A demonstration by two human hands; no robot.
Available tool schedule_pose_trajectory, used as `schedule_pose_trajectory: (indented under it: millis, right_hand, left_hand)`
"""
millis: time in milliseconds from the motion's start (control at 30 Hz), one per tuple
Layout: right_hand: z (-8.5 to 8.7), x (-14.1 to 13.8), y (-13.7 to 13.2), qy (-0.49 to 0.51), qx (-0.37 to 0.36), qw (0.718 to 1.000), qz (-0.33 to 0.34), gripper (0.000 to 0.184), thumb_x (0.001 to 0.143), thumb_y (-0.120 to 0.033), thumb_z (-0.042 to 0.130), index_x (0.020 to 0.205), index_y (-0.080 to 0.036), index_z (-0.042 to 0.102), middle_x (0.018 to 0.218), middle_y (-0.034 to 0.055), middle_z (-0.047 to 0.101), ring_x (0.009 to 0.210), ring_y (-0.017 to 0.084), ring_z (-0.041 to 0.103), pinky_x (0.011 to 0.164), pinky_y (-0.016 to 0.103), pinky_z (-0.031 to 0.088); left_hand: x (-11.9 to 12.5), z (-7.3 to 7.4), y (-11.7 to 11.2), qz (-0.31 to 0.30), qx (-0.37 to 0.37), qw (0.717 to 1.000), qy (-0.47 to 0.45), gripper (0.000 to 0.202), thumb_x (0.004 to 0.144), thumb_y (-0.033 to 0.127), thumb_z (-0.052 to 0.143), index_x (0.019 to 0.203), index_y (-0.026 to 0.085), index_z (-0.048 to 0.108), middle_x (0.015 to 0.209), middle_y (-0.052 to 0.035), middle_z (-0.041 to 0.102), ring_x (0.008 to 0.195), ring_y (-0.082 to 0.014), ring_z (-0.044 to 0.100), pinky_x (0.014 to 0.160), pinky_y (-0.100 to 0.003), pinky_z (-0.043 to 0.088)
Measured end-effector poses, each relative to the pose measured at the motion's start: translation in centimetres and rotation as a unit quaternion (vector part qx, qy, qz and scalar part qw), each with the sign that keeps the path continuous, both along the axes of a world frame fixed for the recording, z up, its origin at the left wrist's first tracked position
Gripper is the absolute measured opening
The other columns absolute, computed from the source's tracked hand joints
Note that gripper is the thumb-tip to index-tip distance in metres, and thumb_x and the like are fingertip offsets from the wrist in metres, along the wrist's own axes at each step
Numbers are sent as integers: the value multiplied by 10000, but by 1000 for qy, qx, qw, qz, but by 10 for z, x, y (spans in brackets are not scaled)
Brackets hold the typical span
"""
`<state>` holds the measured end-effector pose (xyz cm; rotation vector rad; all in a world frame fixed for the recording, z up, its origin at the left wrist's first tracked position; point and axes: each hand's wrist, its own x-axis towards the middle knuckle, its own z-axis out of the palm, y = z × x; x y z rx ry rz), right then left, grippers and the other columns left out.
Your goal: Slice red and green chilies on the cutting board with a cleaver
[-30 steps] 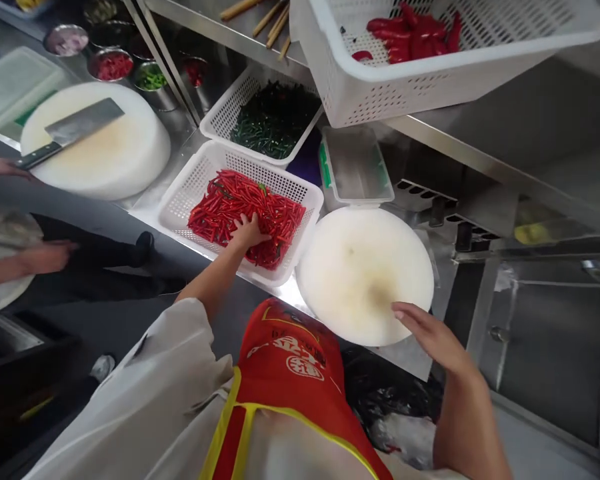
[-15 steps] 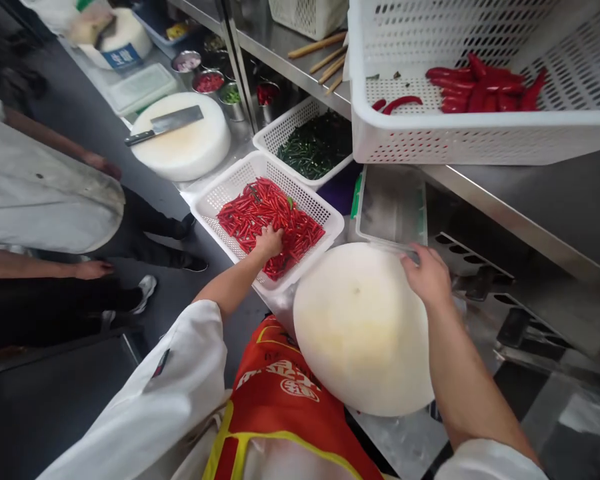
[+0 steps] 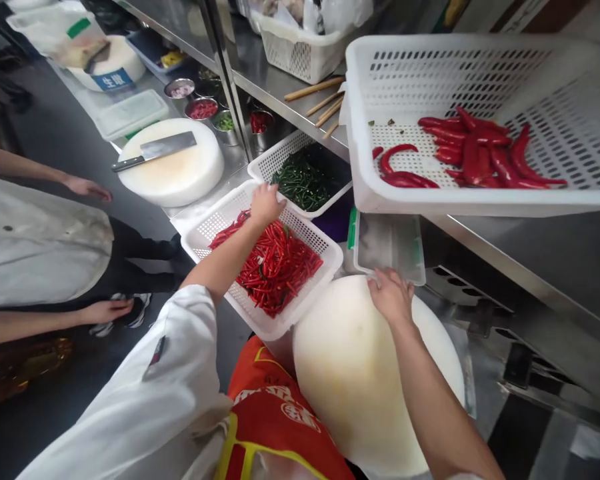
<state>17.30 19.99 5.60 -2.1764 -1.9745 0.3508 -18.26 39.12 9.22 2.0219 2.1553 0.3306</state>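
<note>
A white perforated basket (image 3: 215, 257) holds a heap of thin red chillies (image 3: 280, 267). My left hand (image 3: 267, 203) is closed over the basket's far rim, beyond the heap, and its fingertips are partly hidden. Close to my body lies a thick round white cutting board (image 3: 340, 373) with a yellowish worn middle. My right hand (image 3: 393, 297) reaches across the board's far edge with fingers slightly apart. Its fingertips touch or nearly touch the near edge of a clear plastic container (image 3: 387, 243) with green clips; a firm grip cannot be made out.
A large white basket (image 3: 480, 203) of bigger red peppers (image 3: 480, 150) stands on the steel shelf at right. Dark green chillies (image 3: 305, 180) fill another basket behind. A cleaver (image 3: 167, 145) lies on a second round board (image 3: 195, 170). Another person (image 3: 35, 240) stands at left.
My left hand has left the chilli heap and moved to the basket's far rim. My right hand has shifted left along the container's near edge. The camera view has tilted upward.
</note>
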Motion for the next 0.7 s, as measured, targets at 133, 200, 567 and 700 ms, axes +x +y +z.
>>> schedule_pose_trajectory:
  millis: [133, 200, 567, 700]
  right_hand:
    - [16, -46, -6, 164, -25, 986, -25, 533, 888, -511, 449, 1268, -167, 596, 1237, 142, 625, 1081, 285, 613, 994, 433, 454]
    - [15, -70, -15, 249, -109, 959, -81, 571, 838, -566, 519, 1253, -181, 595, 1087, 108, 684, 902, 258, 670, 871, 402, 527]
    - [14, -161, -46, 601, -188, 695, -347, 670, 605, -469, 834, 1156, -170, 598, 892, 50, 710, 739, 219, 675, 631, 331, 584]
    - [22, -181, -64, 642, -245, 638, -349, 512, 581, -388, 866, 991, -157, 664, 900, 74, 732, 728, 233, 683, 595, 335, 577]
  left_hand:
    - [-131, -16, 13, 91, -114, 989, 40, 727, 751, 446, 686, 1372, 132, 474, 1403, -186, 500, 1275, -365, 453, 1064, -452, 364]
    - [-186, -26, 8, 71, -245, 967, -10, 616, 696, 395, 713, 1231, 116, 591, 1203, -167, 645, 1104, -327, 586, 949, -378, 454]
    - [-282, -40, -47, 21, -355, 881, -312, 404, 511, 377, 779, 850, 171, 699, 821, -72, 724, 791, -231, 650, 787, -344, 527]
    - [-291, -25, -39, 17, -383, 885, -262, 369, 544, 381, 779, 846, 180, 711, 823, -70, 727, 803, -233, 659, 757, -322, 528]
